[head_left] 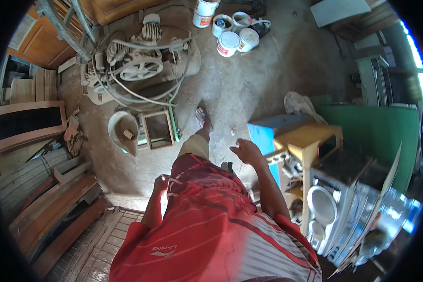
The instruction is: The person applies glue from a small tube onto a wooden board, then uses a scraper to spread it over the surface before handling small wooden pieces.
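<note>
My left hand (pixel 162 183) hangs low beside my red shirt and shorts, close to my hip. Its fingers are mostly hidden, and nothing that it holds shows. In front of my right side, my right hand (pixel 246 152) is raised a little, its fingers loosely bent and apart with nothing visible in them. A blue and yellow wooden cabinet (pixel 298 136) stands nearest to it, just to the right, apart from the hand. One sandalled foot (pixel 203 117) is stepping ahead on the concrete floor (pixel 239 84).
A dusty air compressor (pixel 141 68) with looped hoses lies front left, near a pale tub (pixel 122 131) and an open wooden frame (pixel 158 130). Several paint buckets (pixel 228 43) stand ahead. Wooden boards (pixel 56 211) are stacked left. A stereo with round speakers (pixel 322 205) and a green panel (pixel 371 136) stand right.
</note>
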